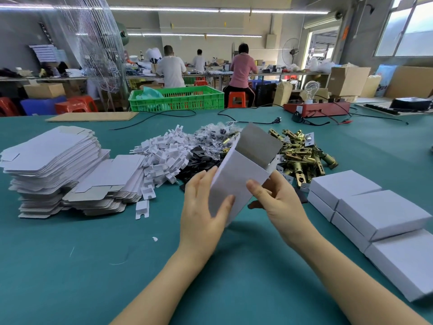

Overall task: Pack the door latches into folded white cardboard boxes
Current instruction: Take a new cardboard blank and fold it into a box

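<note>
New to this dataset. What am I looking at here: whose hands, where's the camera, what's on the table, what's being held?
There is no robot. A person wears one wide-angle camera on the head, looking forward and down, so the two bare arms coming in from the bottom are their own.

Both hands hold one white cardboard box, tilted, with its top flap open. The left hand grips its lower left side; the right hand pinches its right edge.

On the green table: a stack of flat unfolded boxes at left, then a heap of white plastic inserts, small bagged parts, and a pile of brass door latches. Closed white boxes sit stacked at right.

Behind the table, other workers sit at benches.
</note>
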`<state>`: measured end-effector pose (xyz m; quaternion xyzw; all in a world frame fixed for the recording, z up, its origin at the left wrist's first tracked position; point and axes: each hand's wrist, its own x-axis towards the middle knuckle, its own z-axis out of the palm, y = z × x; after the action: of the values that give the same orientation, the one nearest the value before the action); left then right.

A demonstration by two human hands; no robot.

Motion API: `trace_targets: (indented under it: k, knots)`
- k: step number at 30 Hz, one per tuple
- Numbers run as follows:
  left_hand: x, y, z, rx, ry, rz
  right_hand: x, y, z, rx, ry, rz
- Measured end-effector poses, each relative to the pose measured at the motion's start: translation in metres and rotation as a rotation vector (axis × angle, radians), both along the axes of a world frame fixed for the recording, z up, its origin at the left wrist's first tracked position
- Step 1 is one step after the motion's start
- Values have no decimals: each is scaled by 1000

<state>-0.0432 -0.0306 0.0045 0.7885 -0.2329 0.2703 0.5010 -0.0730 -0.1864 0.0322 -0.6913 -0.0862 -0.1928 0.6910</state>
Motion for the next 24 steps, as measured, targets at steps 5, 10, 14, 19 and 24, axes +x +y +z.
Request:
trace_targets:
  k: [5, 10, 14, 19, 24]
  knots:
    - [3, 4, 4, -226, 251, -191, -4, -1, 8, -82, -65, 18]
    - [5, 9, 6, -124, 195, -251, -3, -4, 9, -63, -68, 2]
    - [1, 6, 7, -95, 197, -313, -2, -6, 10, -46, -93, -18]
    - [3, 9, 7, -90, 188, -339, -2, -4, 7, -47, -78, 10]
    - [6, 15, 11, -53, 185, -355, -2, -3, 6, -53, -77, 29]
